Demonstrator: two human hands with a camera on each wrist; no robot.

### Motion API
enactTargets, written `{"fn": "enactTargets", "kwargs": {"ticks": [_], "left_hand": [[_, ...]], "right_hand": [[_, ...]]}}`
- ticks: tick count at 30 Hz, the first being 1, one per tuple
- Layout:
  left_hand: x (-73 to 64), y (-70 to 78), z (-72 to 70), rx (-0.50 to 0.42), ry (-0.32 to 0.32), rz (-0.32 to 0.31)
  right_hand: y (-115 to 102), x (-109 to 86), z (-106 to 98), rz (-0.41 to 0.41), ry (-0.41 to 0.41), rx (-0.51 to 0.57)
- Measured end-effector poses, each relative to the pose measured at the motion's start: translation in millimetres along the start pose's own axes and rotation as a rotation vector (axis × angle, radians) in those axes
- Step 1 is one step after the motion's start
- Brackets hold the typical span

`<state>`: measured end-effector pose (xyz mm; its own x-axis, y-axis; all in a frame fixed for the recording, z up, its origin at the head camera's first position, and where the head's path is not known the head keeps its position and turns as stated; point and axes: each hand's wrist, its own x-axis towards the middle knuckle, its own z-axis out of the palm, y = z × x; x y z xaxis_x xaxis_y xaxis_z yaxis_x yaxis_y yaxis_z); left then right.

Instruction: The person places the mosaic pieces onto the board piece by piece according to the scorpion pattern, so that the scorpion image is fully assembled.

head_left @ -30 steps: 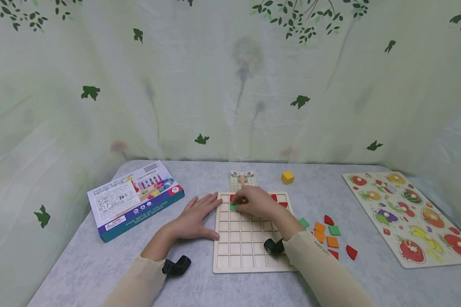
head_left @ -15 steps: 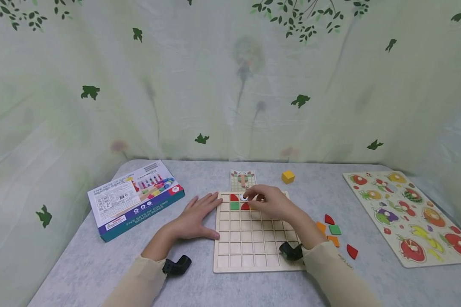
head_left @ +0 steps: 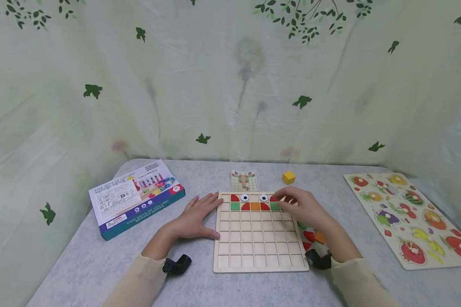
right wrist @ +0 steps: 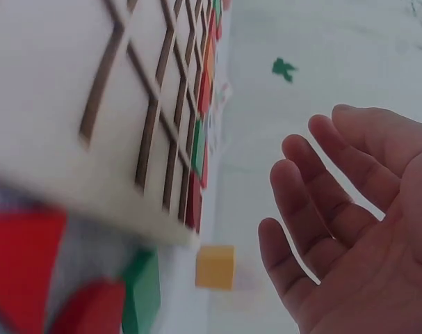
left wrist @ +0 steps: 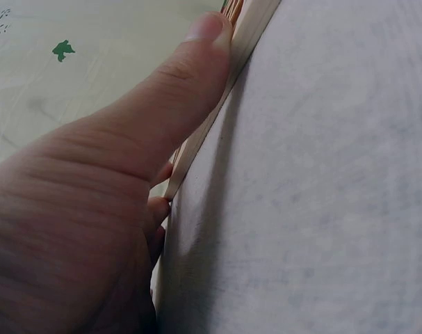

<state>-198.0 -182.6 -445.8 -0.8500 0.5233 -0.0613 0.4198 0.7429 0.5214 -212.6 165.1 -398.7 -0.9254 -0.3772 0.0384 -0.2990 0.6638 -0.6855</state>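
Observation:
A light wooden grid board (head_left: pixel 247 236) lies on the table. Along its top rows sit red quarter-round tiles (head_left: pixel 234 198), round eye tiles (head_left: pixel 244 197), green squares (head_left: pixel 235 206) and an orange square (head_left: pixel 255 206). My left hand (head_left: pixel 196 218) rests flat with spread fingers at the board's left side, its thumb (left wrist: pixel 190 62) touching the edge. At the upper right corner is my right hand (head_left: pixel 306 209), fingertips close to a red tile and a green tile. In the right wrist view its fingers look loosely curved, with no piece visible between them.
A small patterned card (head_left: pixel 243 181) lies behind the board, and a yellow cube (head_left: pixel 288 177) to its right. Loose tiles (head_left: pixel 309 236) lie under the right forearm. A boxed set (head_left: pixel 136 198) sits at left, a fruit puzzle board (head_left: pixel 411 217) at right.
My right hand has moved from the board's upper left to its upper right corner, uncovering the eye tiles and the orange and red tiles. The left hand has stayed in place.

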Motion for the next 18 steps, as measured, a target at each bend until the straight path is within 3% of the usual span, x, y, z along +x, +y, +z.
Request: {"fn": "enactTargets", "kwargs": {"ticks": [8,13,18], "left_hand": [[-1.9,-4.2,-0.3,0.007,-0.005,-0.007],[-2.9,-4.3,0.3,0.001,-0.006,-0.003],[-0.6,-3.0,1.6,0.000,0.000,0.005]], "right_hand": [[35.8,-10.9,-31.8,0.142,0.029,-0.051],[65.5,-22.7,-51.6,0.238,-0.038,-0.064],[86.8,-34.9,-68.0,0.260,-0.113,-0.067]]}}
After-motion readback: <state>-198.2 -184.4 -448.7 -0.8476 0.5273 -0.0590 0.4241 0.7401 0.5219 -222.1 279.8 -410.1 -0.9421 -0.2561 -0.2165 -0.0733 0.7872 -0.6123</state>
